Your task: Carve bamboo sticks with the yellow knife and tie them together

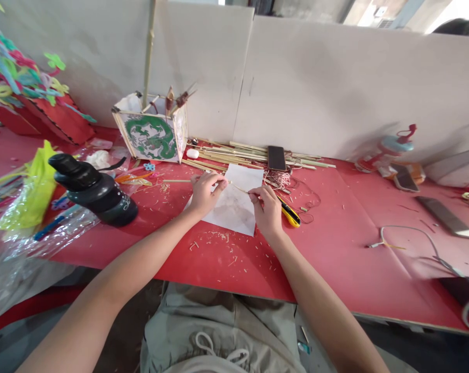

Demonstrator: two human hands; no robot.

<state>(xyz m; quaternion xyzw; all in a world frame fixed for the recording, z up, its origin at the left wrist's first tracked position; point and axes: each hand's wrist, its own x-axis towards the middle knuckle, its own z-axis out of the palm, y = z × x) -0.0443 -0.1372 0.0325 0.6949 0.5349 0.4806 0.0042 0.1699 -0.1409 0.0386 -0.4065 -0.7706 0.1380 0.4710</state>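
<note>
My left hand (208, 192) pinches a thin bamboo stick (176, 181) that extends to the left, its end showing just past my fingertips. My right hand (268, 208) is closed on a thin pale strand (240, 189), which runs across to that stick end. Whether the strand is cord or a bamboo sliver I cannot tell. Both hands are above a white sheet of paper (234, 215) on the red table (335, 248). Beside my right hand lies a yellow and black utility knife (290, 213).
Bamboo sticks (218, 154), a phone (276, 157) and tangled cord (280, 178) lie toward the back. A dragon-decorated box frame (152, 137) holds sticks. To the left are a black bottle (94, 191) and pipe-cleaner flowers (28, 77); to the right, a cable (409, 230). Shavings are scattered in front.
</note>
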